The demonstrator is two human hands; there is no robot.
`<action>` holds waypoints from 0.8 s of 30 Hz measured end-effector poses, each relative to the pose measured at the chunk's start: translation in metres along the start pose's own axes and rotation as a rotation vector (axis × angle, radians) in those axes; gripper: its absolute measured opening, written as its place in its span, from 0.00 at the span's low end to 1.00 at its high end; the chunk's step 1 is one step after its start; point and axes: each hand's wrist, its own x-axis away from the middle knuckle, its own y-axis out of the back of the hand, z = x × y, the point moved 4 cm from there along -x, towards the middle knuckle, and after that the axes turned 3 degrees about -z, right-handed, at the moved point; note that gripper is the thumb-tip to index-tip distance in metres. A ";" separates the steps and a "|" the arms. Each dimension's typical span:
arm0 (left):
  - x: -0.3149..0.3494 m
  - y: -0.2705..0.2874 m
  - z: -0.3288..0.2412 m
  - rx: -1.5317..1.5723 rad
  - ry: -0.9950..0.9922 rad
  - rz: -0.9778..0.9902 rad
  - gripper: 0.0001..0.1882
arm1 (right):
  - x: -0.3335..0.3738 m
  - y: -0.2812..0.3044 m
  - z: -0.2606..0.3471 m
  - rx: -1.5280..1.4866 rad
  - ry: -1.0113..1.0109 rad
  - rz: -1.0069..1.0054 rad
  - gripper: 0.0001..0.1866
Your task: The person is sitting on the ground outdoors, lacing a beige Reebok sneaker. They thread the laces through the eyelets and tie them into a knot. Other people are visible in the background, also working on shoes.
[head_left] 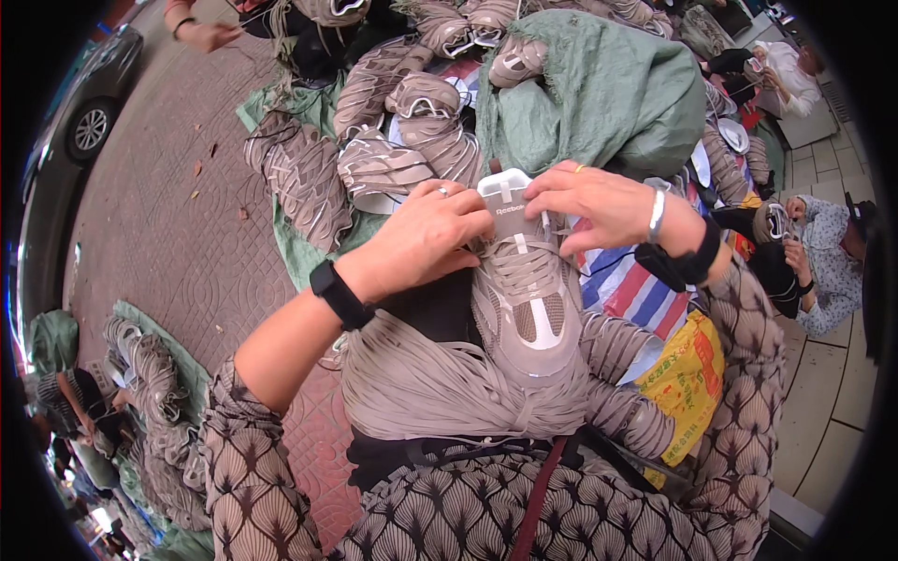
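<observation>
Beside swirl-textured paving (168,201), left fingers (475,224) and right fingers (554,200) grasp a rounded, mesh-toed beige sneaker (533,360)

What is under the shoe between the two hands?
Bundled beige laces show at the toe end of the shoe, and dark fabric shows to its left. The shoe covers whatever lies directly beneath it, so I cannot tell whether it rests on the laces.

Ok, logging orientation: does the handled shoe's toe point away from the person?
No: the shoe has its toe nearest the person and its tongue at the far end.
</observation>
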 end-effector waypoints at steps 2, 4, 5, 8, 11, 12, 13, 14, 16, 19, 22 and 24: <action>-0.006 -0.001 0.007 0.056 -0.050 0.030 0.16 | -0.004 0.000 -0.007 -0.076 0.002 0.105 0.24; -0.012 -0.008 0.016 0.126 -0.092 0.070 0.14 | -0.004 0.004 -0.011 -0.087 -0.074 0.221 0.21; -0.007 -0.008 0.018 0.146 -0.074 0.074 0.12 | -0.010 -0.002 -0.013 -0.107 -0.001 0.159 0.17; -0.003 -0.010 0.022 0.229 -0.048 0.097 0.09 | -0.012 -0.018 -0.012 -0.030 0.136 0.120 0.15; -0.016 -0.016 0.025 0.299 -0.027 0.130 0.10 | 0.003 -0.012 -0.008 0.004 0.104 0.099 0.12; -0.017 -0.019 0.025 0.285 0.020 0.127 0.11 | 0.004 -0.013 -0.007 0.008 0.098 0.094 0.12; -0.019 -0.022 0.026 0.271 0.068 0.123 0.11 | 0.004 -0.014 -0.007 -0.010 0.061 0.078 0.11; -0.019 -0.028 0.028 0.283 0.184 0.185 0.11 | 0.004 -0.017 -0.007 -0.027 0.023 0.062 0.11; -0.024 -0.026 0.023 0.300 0.411 0.308 0.11 | 0.005 -0.022 -0.010 -0.035 -0.087 0.071 0.11; -0.031 -0.022 0.017 0.311 0.535 0.308 0.11 | -0.004 -0.031 -0.012 -0.009 -0.293 0.183 0.09; -0.031 -0.029 0.025 0.403 0.629 0.201 0.10 | -0.022 -0.033 -0.012 0.041 -0.429 0.165 0.09; -0.035 -0.031 0.041 0.877 0.741 -0.067 0.10 | -0.030 -0.036 -0.021 0.102 -0.450 -0.089 0.09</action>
